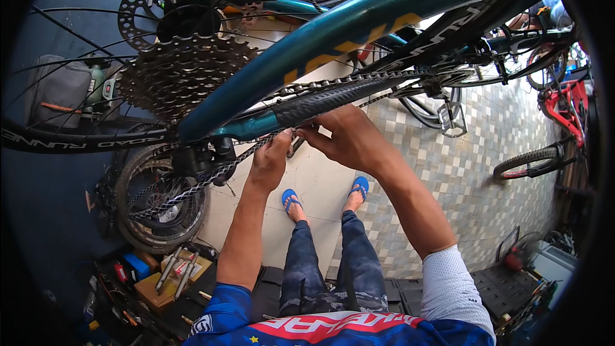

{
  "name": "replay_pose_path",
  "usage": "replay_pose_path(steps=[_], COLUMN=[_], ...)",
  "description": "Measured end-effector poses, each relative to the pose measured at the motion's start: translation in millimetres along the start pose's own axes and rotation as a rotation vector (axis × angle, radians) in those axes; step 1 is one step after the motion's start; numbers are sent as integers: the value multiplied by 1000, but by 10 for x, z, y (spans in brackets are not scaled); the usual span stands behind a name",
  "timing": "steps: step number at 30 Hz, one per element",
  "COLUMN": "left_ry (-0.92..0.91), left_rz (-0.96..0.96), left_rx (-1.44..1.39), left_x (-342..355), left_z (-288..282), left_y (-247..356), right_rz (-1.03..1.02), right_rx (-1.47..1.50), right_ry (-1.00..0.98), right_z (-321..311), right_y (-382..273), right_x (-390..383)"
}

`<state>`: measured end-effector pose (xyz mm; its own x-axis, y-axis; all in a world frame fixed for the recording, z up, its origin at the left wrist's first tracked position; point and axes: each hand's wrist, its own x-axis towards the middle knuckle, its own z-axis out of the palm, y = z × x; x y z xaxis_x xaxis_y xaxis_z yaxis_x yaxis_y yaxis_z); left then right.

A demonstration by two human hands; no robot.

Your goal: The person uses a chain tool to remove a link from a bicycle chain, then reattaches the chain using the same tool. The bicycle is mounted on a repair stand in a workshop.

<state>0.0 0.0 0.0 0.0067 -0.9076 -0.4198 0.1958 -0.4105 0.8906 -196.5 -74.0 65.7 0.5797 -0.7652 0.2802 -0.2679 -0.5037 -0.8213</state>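
slanting from lower left up toward the middle of the frame, one chain (pixel 238 161) is pinched there between thumbs and fingers of two hands, left hand (pixel 270 161) and right hand (pixel 351 136). above, the view is crossed by one teal bicycle tube (pixel 333 22); the right fingers are partly covered by one black chainstay guard (pixel 336 97). one cassette (pixel 186 75) is seen upper left, two blue sandals (pixel 363 183) lower centre.

Bicycle frame (pixel 359 16): finished in glossy teal, lettered in yellow. Chainstay guard (pixel 327 102): patterned in black weave. Chain (pixel 346 81): toned silver-grey. Sandals (pixel 363 182): coloured blue. Leggings (pixel 303 250): mottled in dark grey. Floor tiles (pixel 423 134): chequered in beige, grey and brown.
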Motion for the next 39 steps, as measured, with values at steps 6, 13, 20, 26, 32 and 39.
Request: replay_pose_path(steps=[6,13,20,26,32,39], left_ry=[-83,-102,-303,-222,-224,-134], left_rz=[-25,-70,-102,63,137,112], left_rx=[-210,-243,-477,-280,-280,-336], left_x=[-67,-89,-172,-144,-167,-141], left_z=[174,134,79,69,83,208], left_y=[59,148,319,267,162,167], right_rz=[-10,-153,-37,-59,-71,-25], right_rx=[19,-235,-16,-15,40,8], right_ry=[-10,84,-56,-11,-54,-78], right_z=[-40,77,26,9,-6,-56], right_y=[10,1,60,40,73,32], right_x=[-71,-105,-31,-24,-10,2])
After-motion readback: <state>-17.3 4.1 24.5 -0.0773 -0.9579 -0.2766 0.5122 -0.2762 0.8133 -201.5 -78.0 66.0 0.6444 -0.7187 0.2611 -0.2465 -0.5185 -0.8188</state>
